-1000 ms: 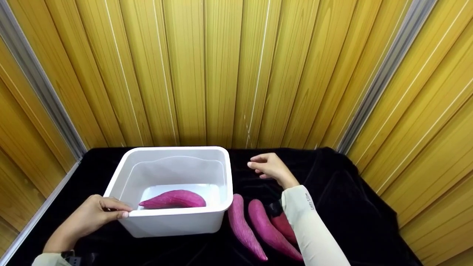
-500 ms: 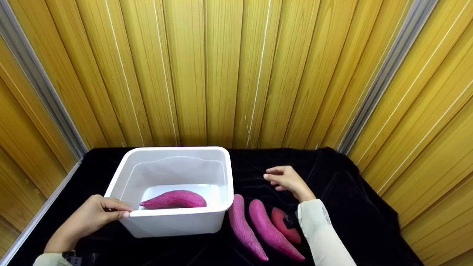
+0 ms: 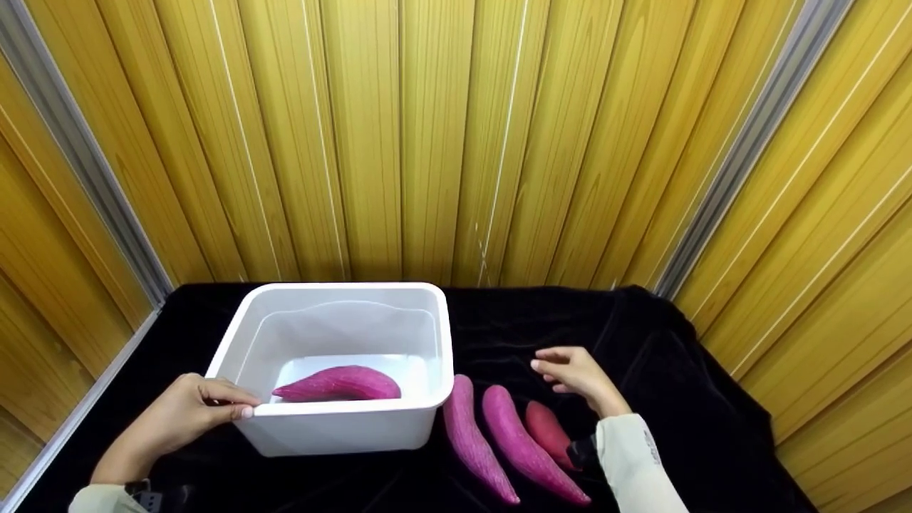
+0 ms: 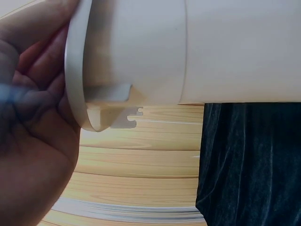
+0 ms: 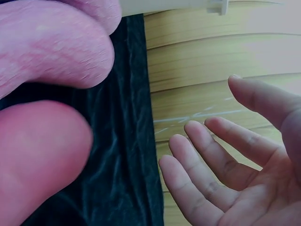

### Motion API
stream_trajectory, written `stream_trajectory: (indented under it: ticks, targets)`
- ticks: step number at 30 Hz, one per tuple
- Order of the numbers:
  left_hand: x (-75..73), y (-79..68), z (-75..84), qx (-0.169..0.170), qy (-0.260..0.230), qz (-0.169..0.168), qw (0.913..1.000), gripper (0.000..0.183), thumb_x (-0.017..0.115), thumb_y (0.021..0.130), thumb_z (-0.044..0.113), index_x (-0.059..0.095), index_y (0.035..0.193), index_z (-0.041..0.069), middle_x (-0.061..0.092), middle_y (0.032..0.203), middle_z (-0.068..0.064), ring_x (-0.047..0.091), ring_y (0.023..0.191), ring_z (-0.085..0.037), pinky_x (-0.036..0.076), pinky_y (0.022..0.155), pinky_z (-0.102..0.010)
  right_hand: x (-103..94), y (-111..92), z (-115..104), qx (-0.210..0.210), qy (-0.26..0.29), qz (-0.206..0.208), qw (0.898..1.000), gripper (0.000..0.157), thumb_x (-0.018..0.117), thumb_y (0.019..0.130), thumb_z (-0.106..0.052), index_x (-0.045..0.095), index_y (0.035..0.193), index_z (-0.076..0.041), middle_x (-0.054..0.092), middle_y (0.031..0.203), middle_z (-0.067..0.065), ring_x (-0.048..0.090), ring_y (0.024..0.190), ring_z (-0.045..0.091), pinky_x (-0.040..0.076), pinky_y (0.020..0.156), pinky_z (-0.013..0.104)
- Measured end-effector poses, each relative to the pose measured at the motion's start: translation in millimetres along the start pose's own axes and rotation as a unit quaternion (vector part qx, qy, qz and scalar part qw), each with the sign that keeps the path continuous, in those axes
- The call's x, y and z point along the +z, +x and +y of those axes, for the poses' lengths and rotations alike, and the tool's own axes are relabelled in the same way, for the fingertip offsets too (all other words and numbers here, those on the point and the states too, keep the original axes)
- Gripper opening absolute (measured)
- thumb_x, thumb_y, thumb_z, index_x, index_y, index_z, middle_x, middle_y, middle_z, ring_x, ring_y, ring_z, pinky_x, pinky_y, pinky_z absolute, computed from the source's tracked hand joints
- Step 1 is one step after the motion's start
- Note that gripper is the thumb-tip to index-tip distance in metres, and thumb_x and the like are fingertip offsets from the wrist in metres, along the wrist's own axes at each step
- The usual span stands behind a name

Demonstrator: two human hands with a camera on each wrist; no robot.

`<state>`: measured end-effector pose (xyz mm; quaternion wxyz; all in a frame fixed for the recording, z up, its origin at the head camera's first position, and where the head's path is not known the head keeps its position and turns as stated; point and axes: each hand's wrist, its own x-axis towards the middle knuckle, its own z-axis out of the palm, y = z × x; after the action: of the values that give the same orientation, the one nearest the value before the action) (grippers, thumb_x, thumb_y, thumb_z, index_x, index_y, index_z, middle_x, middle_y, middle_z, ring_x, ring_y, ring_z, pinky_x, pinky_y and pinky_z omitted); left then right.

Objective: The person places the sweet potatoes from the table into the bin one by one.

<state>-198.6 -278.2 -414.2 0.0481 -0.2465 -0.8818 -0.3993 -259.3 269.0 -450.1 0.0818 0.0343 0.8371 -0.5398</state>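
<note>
My left hand (image 3: 189, 410) pinches the front left corner of a white plastic bin (image 3: 342, 431), thumb outside the rim. The left wrist view shows the fingers round the bin's rim (image 4: 75, 61). Inside the bin lies one curved magenta sweet potato (image 3: 342, 383). To the bin's right, two long magenta sweet potatoes (image 3: 474, 434) (image 3: 524, 442) lie side by side. A shorter red sweet potato (image 3: 548, 431) is beside them, partly hidden by the right wrist's camera. My right hand (image 3: 577, 374) hovers above and beyond it, holding nothing; its fingers (image 5: 202, 136) are relaxed and spread.
Black velvet cloth (image 3: 662, 399) covers the table under everything. Yellow wood-look panels (image 3: 427, 142) wall off the back and both sides, with grey metal strips (image 3: 755, 135) at the corners.
My right hand has moved right and back toward me, away from the bin, uncovering more of the red sweet potato. The left hand keeps its grip on the rim.
</note>
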Motion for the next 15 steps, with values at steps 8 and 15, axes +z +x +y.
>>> stream_trajectory:
  ticks: [8, 15]
  targets:
    - [0.6, 0.2, -0.5, 0.001, -0.008, 0.0, 1.0, 0.008, 0.078, 0.077, 0.01, 0.079, 0.084, 0.008, 0.076, 0.086, -0.002, 0.061, 0.084, 0.007, 0.047, 0.071, -0.011, -3.1, -5.7, 22.5, 0.007, 0.003, 0.003, 1.0, 0.049, 0.069, 0.088, -0.024, 0.058, 0.126, 0.006, 0.067, 0.115, 0.018, 0.064, 0.102, 0.031, 0.054, 0.084, 0.045]
    - [0.9, 0.3, 0.7, 0.0, -0.004, 0.0, 1.0, 0.007, 0.078, 0.077, 0.012, 0.079, 0.084, 0.009, 0.076, 0.086, -0.001, 0.06, 0.085, 0.007, 0.046, 0.072, -0.01, -2.6, -13.5, 39.3, 0.021, 0.009, -0.009, 1.0, 0.055, 0.07, 0.087, -0.027, 0.055, 0.129, 0.006, 0.067, 0.115, 0.018, 0.062, 0.105, 0.033, 0.054, 0.084, 0.047]
